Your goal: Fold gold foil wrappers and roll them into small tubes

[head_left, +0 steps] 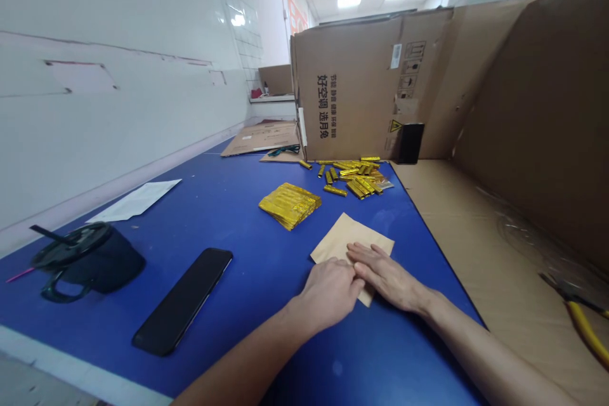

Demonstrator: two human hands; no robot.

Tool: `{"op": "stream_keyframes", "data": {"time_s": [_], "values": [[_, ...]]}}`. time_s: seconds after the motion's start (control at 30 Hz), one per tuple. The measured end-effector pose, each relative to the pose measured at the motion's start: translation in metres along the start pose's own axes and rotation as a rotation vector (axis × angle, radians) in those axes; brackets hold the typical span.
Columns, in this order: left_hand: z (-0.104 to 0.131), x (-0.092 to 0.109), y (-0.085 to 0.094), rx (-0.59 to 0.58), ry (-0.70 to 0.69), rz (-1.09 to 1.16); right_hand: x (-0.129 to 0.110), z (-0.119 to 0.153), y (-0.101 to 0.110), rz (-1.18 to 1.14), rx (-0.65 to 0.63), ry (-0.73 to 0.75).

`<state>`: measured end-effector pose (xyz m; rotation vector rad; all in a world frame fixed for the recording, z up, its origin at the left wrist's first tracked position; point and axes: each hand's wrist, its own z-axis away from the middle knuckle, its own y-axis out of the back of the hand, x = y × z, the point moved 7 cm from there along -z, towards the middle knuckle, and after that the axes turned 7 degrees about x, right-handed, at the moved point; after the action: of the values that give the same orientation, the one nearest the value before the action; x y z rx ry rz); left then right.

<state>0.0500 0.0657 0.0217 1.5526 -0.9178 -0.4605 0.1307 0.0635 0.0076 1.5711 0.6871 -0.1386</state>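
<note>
A sheet of tan paper (343, 233) lies at an angle on the blue table in front of me. My left hand (330, 292) rests on its near part with curled fingers, and whatever may be inside them is hidden. Flat against the paper's right side is my right hand (384, 276), its fingers stretched out and its thumb touching my left hand. Just beyond the paper sits a stack of flat gold foil pieces (289, 204). Farther back, several small gold foil tubes (364, 185) lie in a loose pile.
On the left are a dark lidded mug (102, 260), a black phone (184, 301) and a white paper sheet (136, 200). A large cardboard box (361, 89) walls off the back and right. Yellow-handled pliers (583, 320) lie on cardboard at right.
</note>
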Motion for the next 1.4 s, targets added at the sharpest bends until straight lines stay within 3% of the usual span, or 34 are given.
{"op": "stream_keyframes", "data": {"time_s": [0.13, 0.27, 0.4, 0.57, 0.7, 0.77, 0.9, 1.07, 1.27, 1.4], "values": [[0.0, -0.002, -0.003, -0.014, -0.078, 0.039, 0.028, -0.002, 0.002, 0.153, 0.029, -0.043], [-0.003, -0.008, -0.01, 0.031, -0.072, 0.013, 0.036, -0.001, 0.0, 0.179, -0.013, -0.011], [0.001, -0.01, -0.028, -0.135, -0.07, 0.016, 0.032, 0.002, 0.003, 0.161, -0.07, -0.019], [0.014, 0.0, -0.03, -0.193, -0.105, 0.033, 0.006, 0.003, 0.015, 0.015, -0.078, -0.173], [0.024, 0.013, -0.024, -0.119, -0.08, 0.085, -0.039, 0.003, -0.002, -0.078, -0.114, 0.002], [0.027, 0.017, -0.024, -0.107, -0.08, 0.096, -0.044, 0.003, -0.015, -0.045, -0.122, 0.075], [0.028, 0.011, -0.03, -0.138, -0.011, 0.092, 0.0, 0.0, -0.019, 0.151, -0.068, -0.004], [0.029, 0.006, -0.034, -0.164, -0.004, 0.067, 0.059, 0.002, 0.001, 0.393, 0.005, -0.179], [0.042, 0.025, -0.015, -0.105, -0.093, 0.027, 0.08, -0.005, 0.012, 0.461, 0.01, -0.226], [0.041, 0.039, -0.007, -0.033, -0.111, 0.022, 0.067, -0.008, 0.038, 0.585, 0.313, -0.345]]}}
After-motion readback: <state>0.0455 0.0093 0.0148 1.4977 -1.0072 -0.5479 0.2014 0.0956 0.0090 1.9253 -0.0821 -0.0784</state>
